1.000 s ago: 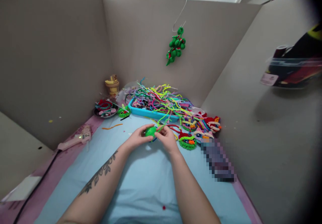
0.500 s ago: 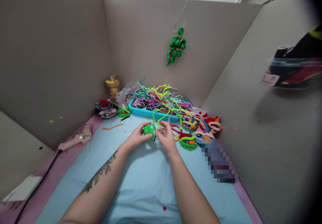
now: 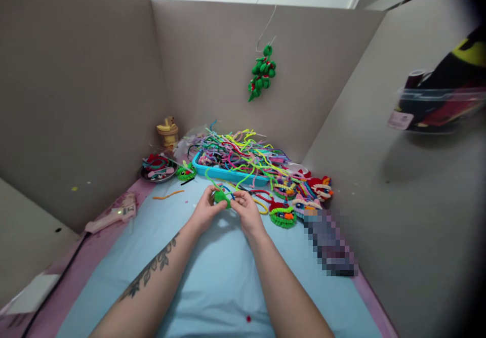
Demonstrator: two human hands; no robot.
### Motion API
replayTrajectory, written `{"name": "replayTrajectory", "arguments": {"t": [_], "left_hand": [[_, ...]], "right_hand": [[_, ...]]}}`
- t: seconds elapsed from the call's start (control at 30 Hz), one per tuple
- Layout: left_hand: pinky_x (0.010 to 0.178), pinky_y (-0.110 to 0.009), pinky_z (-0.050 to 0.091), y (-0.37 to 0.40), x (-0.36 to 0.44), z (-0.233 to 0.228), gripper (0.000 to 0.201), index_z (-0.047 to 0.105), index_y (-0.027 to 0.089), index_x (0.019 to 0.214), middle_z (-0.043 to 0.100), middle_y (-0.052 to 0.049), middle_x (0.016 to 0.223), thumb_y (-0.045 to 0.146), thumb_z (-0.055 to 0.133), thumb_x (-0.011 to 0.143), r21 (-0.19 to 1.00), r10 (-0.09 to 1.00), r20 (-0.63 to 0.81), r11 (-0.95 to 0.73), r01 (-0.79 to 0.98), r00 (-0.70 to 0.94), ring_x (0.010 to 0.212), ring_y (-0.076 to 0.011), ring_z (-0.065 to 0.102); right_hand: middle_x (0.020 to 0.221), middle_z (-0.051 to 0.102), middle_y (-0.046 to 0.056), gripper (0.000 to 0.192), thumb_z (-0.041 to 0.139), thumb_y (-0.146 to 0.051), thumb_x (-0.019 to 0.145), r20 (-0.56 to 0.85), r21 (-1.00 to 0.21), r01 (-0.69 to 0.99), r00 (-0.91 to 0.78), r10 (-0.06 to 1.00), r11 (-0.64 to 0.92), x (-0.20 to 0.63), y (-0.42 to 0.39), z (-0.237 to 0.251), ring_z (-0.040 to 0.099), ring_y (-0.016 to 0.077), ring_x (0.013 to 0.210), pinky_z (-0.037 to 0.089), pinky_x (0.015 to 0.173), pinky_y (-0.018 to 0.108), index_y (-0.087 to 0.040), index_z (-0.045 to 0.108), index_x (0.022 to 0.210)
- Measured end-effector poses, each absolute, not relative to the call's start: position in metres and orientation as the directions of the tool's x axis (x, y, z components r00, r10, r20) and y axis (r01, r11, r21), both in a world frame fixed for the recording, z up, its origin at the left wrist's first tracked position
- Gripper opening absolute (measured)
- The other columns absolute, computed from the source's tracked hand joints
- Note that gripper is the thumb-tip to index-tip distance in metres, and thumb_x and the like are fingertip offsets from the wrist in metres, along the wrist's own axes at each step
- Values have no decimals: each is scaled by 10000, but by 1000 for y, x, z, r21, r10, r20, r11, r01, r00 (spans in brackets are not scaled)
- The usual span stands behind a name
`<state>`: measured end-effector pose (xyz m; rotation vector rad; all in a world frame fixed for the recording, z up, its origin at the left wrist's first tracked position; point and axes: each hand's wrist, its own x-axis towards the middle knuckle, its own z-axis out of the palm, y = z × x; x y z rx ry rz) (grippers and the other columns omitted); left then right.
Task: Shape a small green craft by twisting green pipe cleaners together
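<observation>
Two hands meet over the blue surface [image 3: 212,277], in front of the blue tray [image 3: 228,174]. Left hand [image 3: 205,210] and right hand [image 3: 246,210]: each grip pinched on a small green pipe-cleaner coil [image 3: 220,197], fingertips close together, a loose green stem arching up from it.

A shallow blue plastic tray [image 3: 212,168] heaped with tangled pipe cleaners of many colours [image 3: 243,151] sits at the back of the bench covered in light blue cloth [image 3: 212,277]. To its right lie finished fuzzy figures in red, green and pink [image 3: 304,196]. A pale pink glue gun [image 3: 110,216] rests at the left edge, near a round dish of scraps [image 3: 157,168]. A green fuzzy ornament [image 3: 261,72] hangs on a wire before the grey partition wall [image 3: 94,100]
</observation>
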<state>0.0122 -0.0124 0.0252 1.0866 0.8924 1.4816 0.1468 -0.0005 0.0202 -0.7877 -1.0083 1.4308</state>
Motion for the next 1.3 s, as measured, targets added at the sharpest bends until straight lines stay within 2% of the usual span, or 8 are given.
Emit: {"name": "replayTrajectory", "arguments": {"t": [0.1,0.27,0.4,0.6,0.83,1.03,1.17,1.3], "left_hand": [[756,-256,434,-13,13,26,412,525,197,959,528,-76,1195,301,749,629,938,981,187,-193,-288,-49,935,-169,541],[828,-271,412,-14,18,23,382,526,202,934,474,-77,1271,269,738,623,952,950,261,-283,-120,-170,1030,-194,521],[877,-279,390,-12,21,17,355,541,203,940,485,-75,1250,270,722,642,955,933,268,-290,-63,-239,1073,-201,507],[806,-268,413,-10,20,13,371,522,221,986,573,-34,1057,281,697,665,965,949,223,-248,-90,-223,921,-165,551],[921,-329,377,-11,25,10,371,532,202,957,532,-81,1193,251,704,632,949,919,307,-314,13,-248,1131,-231,488],[906,-319,381,-11,21,15,369,530,202,974,558,-64,1136,275,695,652,950,917,312,-306,61,-251,1066,-217,517],[866,-310,402,-13,14,20,315,511,197,969,560,-51,1085,272,643,693,951,935,294,-266,156,-199,1007,-202,529],[845,-316,429,-16,14,24,319,509,195,986,565,-62,1121,252,621,692,938,953,289,-264,225,-87,988,-204,549]], "right_hand": [[616,571,-57,305,750,-254,584,76,-898,-440,-105,992,23,147,0,20,533,99,557,404,561,219,-207,563,820],[602,533,-72,276,738,-236,590,93,-908,-415,-56,994,62,143,0,16,493,85,536,379,541,204,-201,545,785],[625,543,-71,262,724,-247,611,100,-918,-387,-6,995,90,140,-1,13,506,89,564,387,564,209,-200,538,790],[660,554,-58,296,724,-256,601,58,-897,-440,-32,998,38,138,-1,13,525,105,596,415,582,227,-202,533,821],[625,520,-78,287,712,-201,584,26,-894,-448,21,999,32,137,0,11,488,89,567,387,572,210,-208,505,782],[698,568,-42,224,700,-224,608,119,-942,-319,-26,993,105,141,1,15,528,116,652,393,612,229,-199,555,776],[772,599,2,151,657,-286,673,193,-972,-149,-48,980,184,148,2,16,547,152,737,418,660,264,-188,603,775],[879,587,33,192,626,-306,725,309,-951,29,-30,951,309,155,3,18,544,167,784,434,673,281,-200,639,885]]}}
